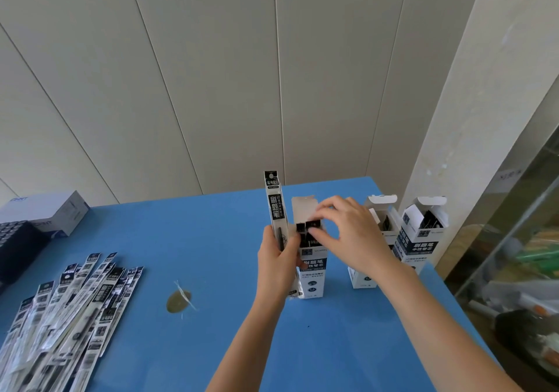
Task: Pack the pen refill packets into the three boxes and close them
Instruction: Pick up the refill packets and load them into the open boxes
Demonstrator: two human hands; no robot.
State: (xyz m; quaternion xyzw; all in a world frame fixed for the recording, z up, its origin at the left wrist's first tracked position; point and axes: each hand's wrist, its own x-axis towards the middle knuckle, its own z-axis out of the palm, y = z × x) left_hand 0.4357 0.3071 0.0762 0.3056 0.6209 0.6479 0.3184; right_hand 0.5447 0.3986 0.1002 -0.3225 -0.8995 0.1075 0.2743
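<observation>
Left hand is gripping one refill packet upright, just beside the open middle box. Right hand is pinching packet tops sticking out of that box's mouth. Two more open boxes are standing to the right on the blue surface. Loose packets are lying fanned at far left.

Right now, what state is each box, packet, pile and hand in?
Near box: upright, flap open, packets inside.
Middle box: upright, flap open, partly behind the right arm.
Far box: upright, flap open, packets visible inside.
Held packet: upright beside the near box, not inserted.
Loose packet pile: flat on the table, unpacked.
Left hand: gripping the held packet.
Right hand: fingers pinching packet tops in the near box.
</observation>
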